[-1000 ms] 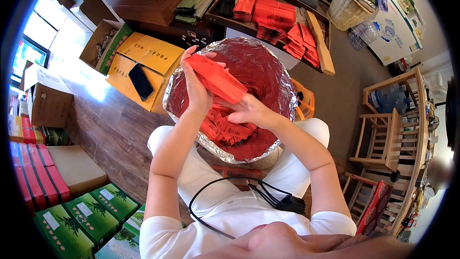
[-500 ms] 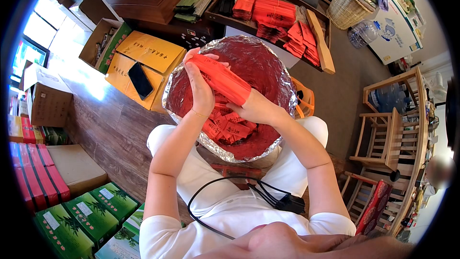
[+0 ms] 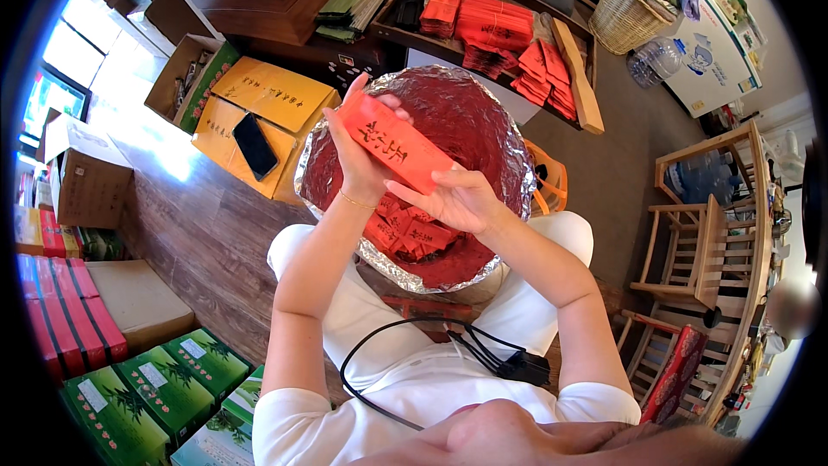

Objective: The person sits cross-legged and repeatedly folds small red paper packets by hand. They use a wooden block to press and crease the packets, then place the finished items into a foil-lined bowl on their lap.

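Both hands clamp 1 red packet (image 3: 397, 145), the left hand (image 3: 355, 160) around its far end, the right hand (image 3: 464, 198) pinching its near end, above the left side of the foil-rimmed basin (image 3: 520, 151). Red pieces (image 3: 410, 233) lie toward the basin's near edge.

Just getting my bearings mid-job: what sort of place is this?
Probably a shop's packing area or storeroom: green boxes sit grouped at lower left, a tray holds piles of red packets, and yellow boxes stand nearby.
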The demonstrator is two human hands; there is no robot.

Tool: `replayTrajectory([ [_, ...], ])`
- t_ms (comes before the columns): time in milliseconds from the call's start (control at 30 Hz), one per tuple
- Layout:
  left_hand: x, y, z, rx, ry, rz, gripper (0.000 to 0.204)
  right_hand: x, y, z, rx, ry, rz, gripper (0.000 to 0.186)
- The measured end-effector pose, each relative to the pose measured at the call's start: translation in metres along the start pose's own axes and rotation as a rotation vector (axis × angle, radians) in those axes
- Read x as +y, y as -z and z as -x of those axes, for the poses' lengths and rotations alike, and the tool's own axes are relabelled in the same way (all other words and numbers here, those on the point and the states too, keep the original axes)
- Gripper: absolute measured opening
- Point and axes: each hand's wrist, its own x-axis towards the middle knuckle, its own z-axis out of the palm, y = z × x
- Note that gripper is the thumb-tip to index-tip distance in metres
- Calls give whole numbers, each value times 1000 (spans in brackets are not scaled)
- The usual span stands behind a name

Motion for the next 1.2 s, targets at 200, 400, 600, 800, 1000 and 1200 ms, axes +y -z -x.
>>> replayTrajectory([
  [200, 15, 29, -5, 466, -36, -159, 57, 1, 24, -8, -164, 119, 1060, 77],
  [400, -12, 5, 6, 539, 45, -349, 49, -9, 44, -15, -125, 310, 2011, 68],
  [600, -16, 0, 12, 462, 23, -345, 53, -10, 43, -15, -47, 356, 2024, 65],
  [800, -23, -15, 13, 479, -11, -280, 53, -10, 39, -10, -78, 338, 1977, 60],
  [1000, -5, 28, 4, 565, -68, -203, 47, -28, -6, 8, -165, 126, 1846, 49],
  [1200, 20, 39, 2, 598, -145, -221, 49, -196, 40, 7, 721, 808, 2007, 49],
])
